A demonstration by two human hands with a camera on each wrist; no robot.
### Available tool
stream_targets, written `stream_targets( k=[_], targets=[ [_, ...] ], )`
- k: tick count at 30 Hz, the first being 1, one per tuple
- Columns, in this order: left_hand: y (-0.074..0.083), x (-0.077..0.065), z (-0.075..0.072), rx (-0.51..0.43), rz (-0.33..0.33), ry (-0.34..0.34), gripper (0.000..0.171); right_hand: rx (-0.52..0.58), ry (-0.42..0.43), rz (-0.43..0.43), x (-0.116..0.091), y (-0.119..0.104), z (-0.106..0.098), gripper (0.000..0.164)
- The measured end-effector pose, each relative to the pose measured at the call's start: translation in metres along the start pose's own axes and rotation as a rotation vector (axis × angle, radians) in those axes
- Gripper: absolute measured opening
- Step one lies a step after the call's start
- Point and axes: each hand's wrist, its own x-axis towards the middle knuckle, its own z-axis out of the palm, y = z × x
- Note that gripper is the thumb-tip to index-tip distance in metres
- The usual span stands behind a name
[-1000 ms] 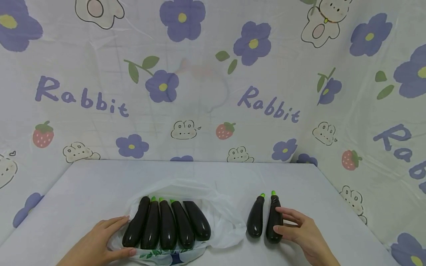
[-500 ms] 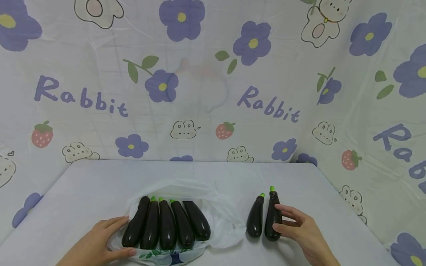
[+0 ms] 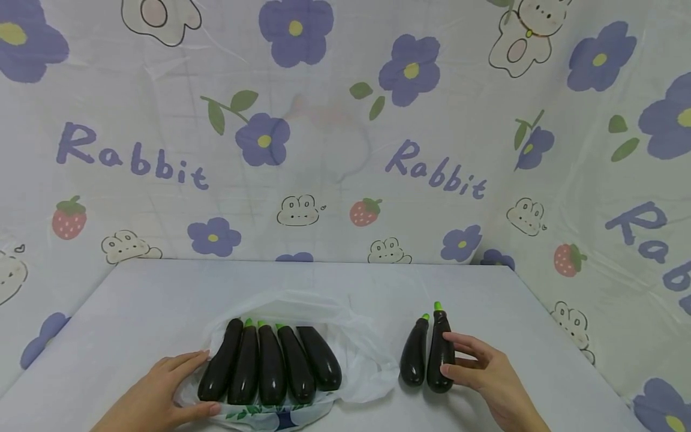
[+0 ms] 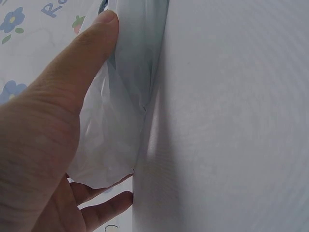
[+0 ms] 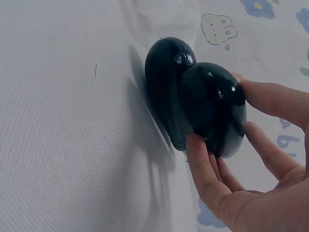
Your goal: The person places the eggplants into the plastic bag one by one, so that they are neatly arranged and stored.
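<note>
In the head view my right hand (image 3: 488, 375) grips a dark glossy eggplant (image 3: 439, 354) with a green stem, thumb near its lower end and fingers along its right side. Close to its left lies a second eggplant (image 3: 414, 354). The right wrist view shows the held eggplant (image 5: 212, 106) overlapping the other one (image 5: 164, 82), its rounded end toward the camera. My left hand (image 3: 159, 393) holds the left end of a white plastic bag (image 3: 367, 372), thumb at the front. Several eggplants (image 3: 272, 366) lie side by side in the bag's mouth. My left thumb rests on the bag (image 4: 116, 130) in the left wrist view.
A white table (image 3: 162, 300) carries everything, its back edge meeting a curtain (image 3: 324, 150) printed with flowers, rabbits and strawberries. The same print hangs along the right side. The bag's loose right part spreads toward the two separate eggplants.
My right hand has shifted its eggplant slightly away from me and then left, narrowing the gap to the neighbouring eggplant. The left hand and the bag look unchanged.
</note>
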Motion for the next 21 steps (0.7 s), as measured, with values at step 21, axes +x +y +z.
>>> stream_targets(
  k=[21],
  targets=[
    [0.0000, -0.0004, 0.0015, 0.027, 0.029, 0.023, 0.098, 0.150, -0.094, 0.008, -0.0078, -0.0067, 0.0088, 0.064]
  ],
)
